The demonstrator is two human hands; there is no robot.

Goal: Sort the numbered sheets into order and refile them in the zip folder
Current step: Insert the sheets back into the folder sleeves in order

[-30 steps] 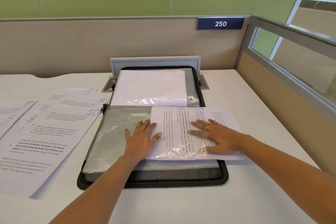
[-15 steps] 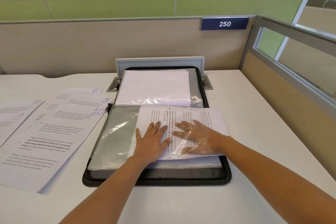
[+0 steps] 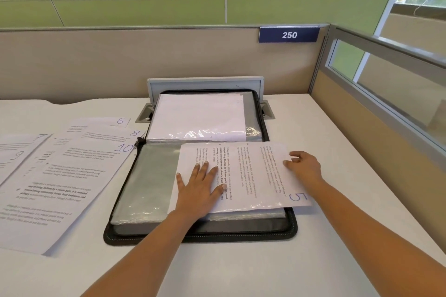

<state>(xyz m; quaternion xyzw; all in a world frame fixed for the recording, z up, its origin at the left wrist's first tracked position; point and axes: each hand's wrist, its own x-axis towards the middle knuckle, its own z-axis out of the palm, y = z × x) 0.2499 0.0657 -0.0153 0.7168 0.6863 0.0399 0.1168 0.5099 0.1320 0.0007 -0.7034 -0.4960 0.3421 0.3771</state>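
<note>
While sheet 5 (image 3: 255, 171) lies crosswise on the near half of the zip folder (image 3: 241, 236), long axis left to right, the left hand (image 3: 200, 190) presses flat on its left end. The right hand (image 3: 304, 166), fingers bent, meets its right edge; whether it pinches is unclear.

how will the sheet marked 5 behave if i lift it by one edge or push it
Probably floppy: sheet 5 is one thin paper, its right corner overhanging the zip folder. Likely light and apt to slide, since it lies on glossy plastic sleeves; the left hand flat on it seems to pin it.
</note>
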